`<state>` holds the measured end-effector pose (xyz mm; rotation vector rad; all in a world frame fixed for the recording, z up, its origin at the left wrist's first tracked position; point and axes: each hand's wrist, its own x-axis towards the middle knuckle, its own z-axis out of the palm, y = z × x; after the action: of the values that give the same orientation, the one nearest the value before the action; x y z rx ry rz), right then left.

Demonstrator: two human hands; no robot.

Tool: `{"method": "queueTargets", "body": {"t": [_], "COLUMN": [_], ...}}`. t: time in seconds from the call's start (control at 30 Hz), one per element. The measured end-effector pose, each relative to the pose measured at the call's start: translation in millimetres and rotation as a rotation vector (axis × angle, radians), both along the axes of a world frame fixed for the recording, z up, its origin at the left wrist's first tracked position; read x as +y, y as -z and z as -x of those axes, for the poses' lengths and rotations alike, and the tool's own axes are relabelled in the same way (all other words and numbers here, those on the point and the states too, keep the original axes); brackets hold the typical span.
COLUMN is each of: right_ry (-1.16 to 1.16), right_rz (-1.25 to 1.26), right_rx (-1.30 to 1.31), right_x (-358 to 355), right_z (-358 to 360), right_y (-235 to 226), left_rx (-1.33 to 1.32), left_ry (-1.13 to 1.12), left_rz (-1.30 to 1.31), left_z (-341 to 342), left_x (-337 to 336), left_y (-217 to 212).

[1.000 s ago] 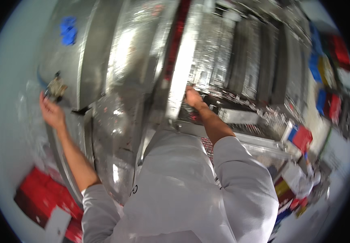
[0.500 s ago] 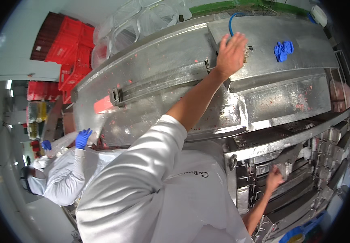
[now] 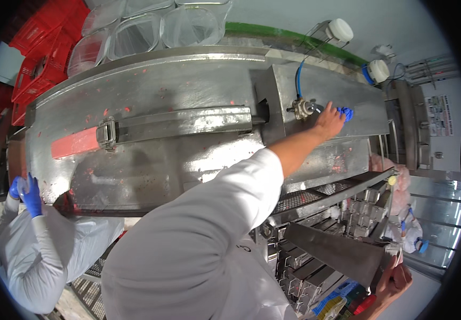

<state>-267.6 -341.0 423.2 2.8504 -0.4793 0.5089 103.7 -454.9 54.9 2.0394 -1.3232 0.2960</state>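
My left hand [image 3: 330, 121] is stretched over the raised steel box [image 3: 366, 96], its fingers apart, just right of a small metal valve [image 3: 303, 109] fed by a blue hose [image 3: 298, 80]. Its fingertips reach a crumpled blue glove [image 3: 346, 113]; whether they touch it or the valve's lever I cannot tell. At the lower right my right hand [image 3: 395, 277] is closed round the end of a long steel mould [image 3: 337, 250], tilted above a rack. On the steel table a second long mould [image 3: 182, 124] lies lengthwise, with a pink block [image 3: 74, 143] sticking out of its left end.
Several steel moulds [image 3: 366, 216] are stacked on the rack beside me. A co-worker in white with blue gloves [image 3: 32, 197] stands at the table's left end. Red crates [image 3: 41, 69] and bins lined with clear plastic [image 3: 134, 37] stand behind the table. Another person [image 3: 409, 232] is far right.
My view has turned to the right. My left hand has moved from over the valve toward the blue glove. My right hand has drawn a long mould up out of the rack.
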Motion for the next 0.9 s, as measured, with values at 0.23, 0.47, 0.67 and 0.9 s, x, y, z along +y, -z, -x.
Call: {"method": "queueTargets", "body": {"t": [0.23,0.47,0.67,0.9], "right_ry": [-0.655,-1.457,-1.477,-1.418], "right_rz": [0.114,0.135,0.100,-0.020], "right_rx": [0.138,0.585,0.933,0.855], "right_x": [119,193,244,253], "right_z": [-135,-262,-302,-311], "right_y": [-26,141,256,306], "left_rx": [1.253,2.381,2.388,1.892], "left_ry": [0.620,0.872,0.405,-0.317], "left_rz": [0.121,1.051,1.191,0.474], "left_z": [97,86,101,95], "left_x": [221,411,406,430], "left_y": [-140,-70,66,148]}}
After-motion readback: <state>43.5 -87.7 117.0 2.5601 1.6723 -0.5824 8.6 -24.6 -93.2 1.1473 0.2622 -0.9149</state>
